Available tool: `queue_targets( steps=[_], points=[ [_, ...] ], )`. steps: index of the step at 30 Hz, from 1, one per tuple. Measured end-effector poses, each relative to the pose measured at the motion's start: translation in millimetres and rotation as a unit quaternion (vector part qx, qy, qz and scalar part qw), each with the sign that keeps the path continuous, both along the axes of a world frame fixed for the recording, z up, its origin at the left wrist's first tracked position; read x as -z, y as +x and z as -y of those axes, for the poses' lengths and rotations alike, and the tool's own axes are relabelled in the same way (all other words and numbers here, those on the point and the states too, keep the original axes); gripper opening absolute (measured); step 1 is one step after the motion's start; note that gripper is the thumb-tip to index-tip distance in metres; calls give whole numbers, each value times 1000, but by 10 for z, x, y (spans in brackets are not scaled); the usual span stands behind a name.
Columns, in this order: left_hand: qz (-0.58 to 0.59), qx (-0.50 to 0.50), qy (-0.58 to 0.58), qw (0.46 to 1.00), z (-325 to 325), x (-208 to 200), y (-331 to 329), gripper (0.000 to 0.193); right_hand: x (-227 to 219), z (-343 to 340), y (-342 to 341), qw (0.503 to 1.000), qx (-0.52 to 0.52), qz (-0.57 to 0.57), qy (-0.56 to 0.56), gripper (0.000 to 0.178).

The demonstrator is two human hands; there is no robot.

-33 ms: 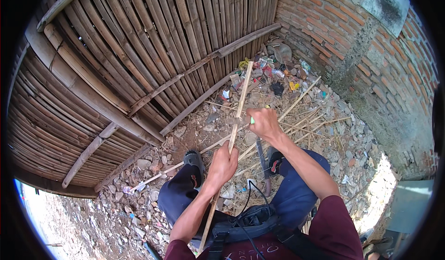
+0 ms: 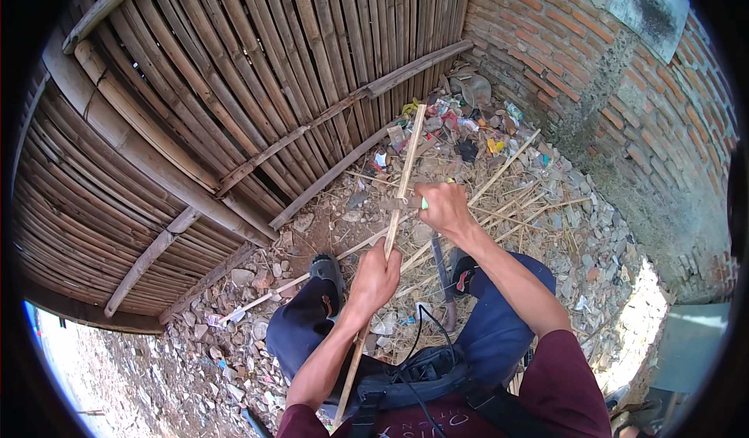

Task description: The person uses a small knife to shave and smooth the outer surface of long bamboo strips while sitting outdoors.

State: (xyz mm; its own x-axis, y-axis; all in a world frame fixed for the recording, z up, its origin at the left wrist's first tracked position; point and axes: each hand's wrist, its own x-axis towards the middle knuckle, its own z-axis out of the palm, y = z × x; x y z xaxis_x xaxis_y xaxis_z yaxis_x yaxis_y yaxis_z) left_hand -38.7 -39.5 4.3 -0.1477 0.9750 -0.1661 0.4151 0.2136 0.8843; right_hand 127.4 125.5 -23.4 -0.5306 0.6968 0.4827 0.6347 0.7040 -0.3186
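A long, pale bamboo strip [image 2: 409, 165] slants from my lap out over the ground. My left hand [image 2: 374, 280] is closed around its middle, and its lower end runs down beside my left forearm. Farther up the strip, my right hand [image 2: 445, 208] grips a knife [image 2: 424, 203] with a bit of green showing at the handle. The short blade lies across the strip, touching it. Most of the handle is hidden in my fist. Between my feet lies a dark-bladed machete [image 2: 439, 262] with a wooden handle.
More bamboo strips [image 2: 503, 171] and shavings lie on the stony ground ahead. Litter [image 2: 452, 122] is heaped in the corner. A bamboo slat wall [image 2: 257, 71] rises on the left, a brick wall [image 2: 577, 63] on the right. A black cable [image 2: 417, 329] loops over my lap.
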Motion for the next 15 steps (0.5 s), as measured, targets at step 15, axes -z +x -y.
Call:
queue_targets(
  steps=[15],
  points=[
    [-69, 92, 3, 993, 210, 9, 171, 35, 196, -1347, 961, 941, 329, -78, -32, 24]
  ],
)
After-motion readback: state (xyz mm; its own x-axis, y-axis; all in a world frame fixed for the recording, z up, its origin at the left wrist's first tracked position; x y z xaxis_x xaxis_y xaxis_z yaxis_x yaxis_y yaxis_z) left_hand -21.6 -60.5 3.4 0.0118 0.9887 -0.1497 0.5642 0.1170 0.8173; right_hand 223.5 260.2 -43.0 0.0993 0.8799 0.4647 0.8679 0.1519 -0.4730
